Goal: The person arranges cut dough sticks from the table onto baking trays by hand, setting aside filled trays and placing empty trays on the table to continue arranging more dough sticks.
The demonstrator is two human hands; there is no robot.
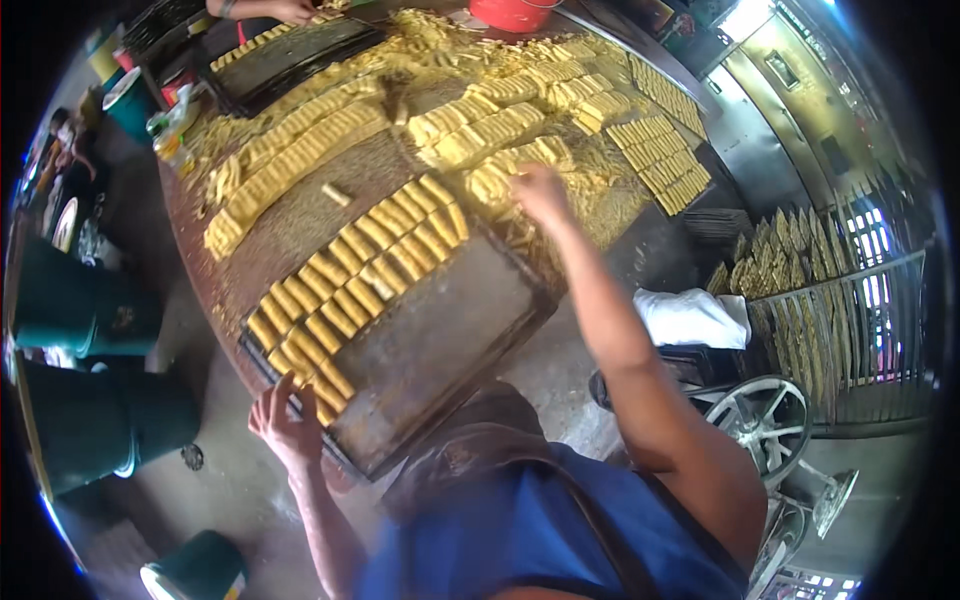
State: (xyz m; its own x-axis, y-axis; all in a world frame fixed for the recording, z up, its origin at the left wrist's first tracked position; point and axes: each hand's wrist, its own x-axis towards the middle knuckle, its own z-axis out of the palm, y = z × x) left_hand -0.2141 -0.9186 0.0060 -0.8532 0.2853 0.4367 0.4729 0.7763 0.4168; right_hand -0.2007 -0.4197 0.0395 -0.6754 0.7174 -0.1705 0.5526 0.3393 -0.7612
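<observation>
A dark metal tray [440, 340] lies at the near edge of the table, with two rows of yellow dough rolls [385, 245] along its far left side. My left hand [285, 425] is at the tray's near left corner, its fingers bent but apart, beside the last rolls of the row. Stretched out over the table, my right hand [543, 192] is at a heap of loose rolls [490, 180] beyond the tray. Its fingers are closed there; what they hold is hidden. A single roll [337, 194] lies apart on the tabletop.
More rolls [300, 145] run in rows across the table, among crumbs. A filled tray [660, 160] stands at the right. Across the table, another person's hand [295, 10] works at a second tray [310, 60]. Green bins [110, 415] stand left; a wheeled machine [765, 420] stands right.
</observation>
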